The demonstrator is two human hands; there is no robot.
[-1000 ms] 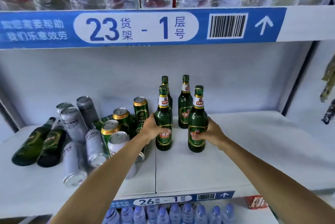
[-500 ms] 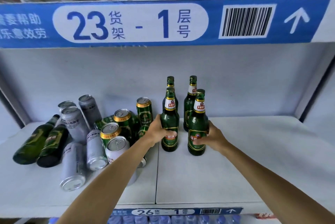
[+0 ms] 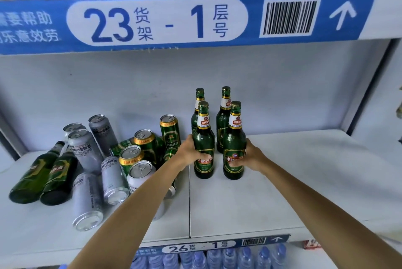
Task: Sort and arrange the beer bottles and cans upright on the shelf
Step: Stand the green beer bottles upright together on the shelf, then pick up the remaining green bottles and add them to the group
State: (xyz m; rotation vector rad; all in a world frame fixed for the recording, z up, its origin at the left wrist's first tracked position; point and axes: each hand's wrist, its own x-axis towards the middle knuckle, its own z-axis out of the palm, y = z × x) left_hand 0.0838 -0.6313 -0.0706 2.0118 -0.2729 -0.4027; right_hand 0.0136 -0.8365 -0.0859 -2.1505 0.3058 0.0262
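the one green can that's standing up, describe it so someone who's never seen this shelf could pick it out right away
Look on the white shelf under the blue 23-1 sign, at the jumble of cans left of the four upright bottles. At the back of that jumble, just left of the rear-left bottle, stands the upright green can. Its gold-rimmed top faces up, while the other green cans lean or lie.

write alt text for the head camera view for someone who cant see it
Left hand and right hand each grip an upright green beer bottle on a white shelf, two more upright behind. Left lies a jumble of cans and two fallen bottles.
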